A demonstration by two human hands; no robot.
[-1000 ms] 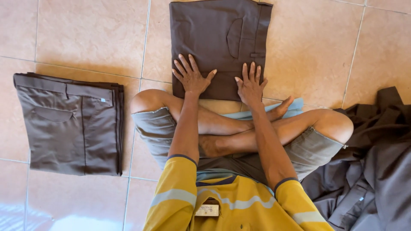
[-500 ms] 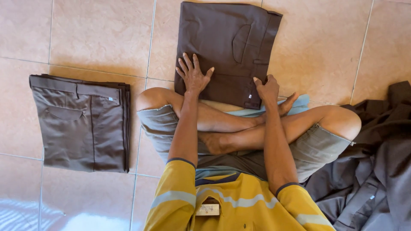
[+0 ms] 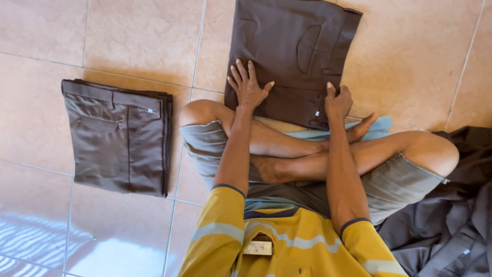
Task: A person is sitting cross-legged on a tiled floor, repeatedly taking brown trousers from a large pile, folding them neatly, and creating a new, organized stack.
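Folded brown trousers (image 3: 292, 56) lie on the tiled floor (image 3: 138, 36) just past your crossed legs.
Your left hand (image 3: 248, 87) rests flat on them, fingers spread; your right hand (image 3: 338, 100) is curled, pinching their near right edge.

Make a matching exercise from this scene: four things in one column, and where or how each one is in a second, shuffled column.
1. left hand
2. right hand
3. folded trousers
4. heap of dark clothes

a. lying alone on the tiles at the person's left
b. gripping the near right edge of the brown trousers in front
c. piled by the right knee
d. spread flat on those trousers

Pairs: 1-d, 2-b, 3-a, 4-c
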